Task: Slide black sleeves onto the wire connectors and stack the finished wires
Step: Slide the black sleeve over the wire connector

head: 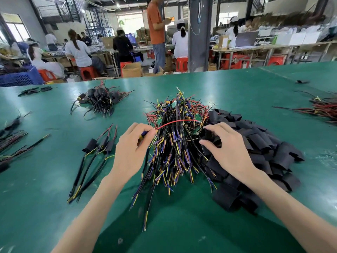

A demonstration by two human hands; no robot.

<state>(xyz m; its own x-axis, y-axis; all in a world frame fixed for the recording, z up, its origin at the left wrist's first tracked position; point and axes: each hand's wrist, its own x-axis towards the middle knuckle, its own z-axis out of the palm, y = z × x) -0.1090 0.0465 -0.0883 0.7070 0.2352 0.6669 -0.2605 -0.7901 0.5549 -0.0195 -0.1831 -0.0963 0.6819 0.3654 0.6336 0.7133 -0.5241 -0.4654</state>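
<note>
Left hand (131,150) mostly hides its pinched wire (145,133); right-edge wires (322,109) are cut off.

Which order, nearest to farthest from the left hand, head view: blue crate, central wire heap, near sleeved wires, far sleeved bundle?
1. Central wire heap, pinched by left hand.
2. Near sleeved wires, just left.
3. Far sleeved bundle, back left.
4. Blue crate, beyond table.

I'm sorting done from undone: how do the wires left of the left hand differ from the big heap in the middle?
The left wires are few and lie side by side; the heap is many wires, tangled. The left wires wear black sleeves at their far ends; the heap shows bare green boards there. No hand touches the left wires; the left hand pinches a wire in the heap. Both have black cables with yellow leads.
</note>
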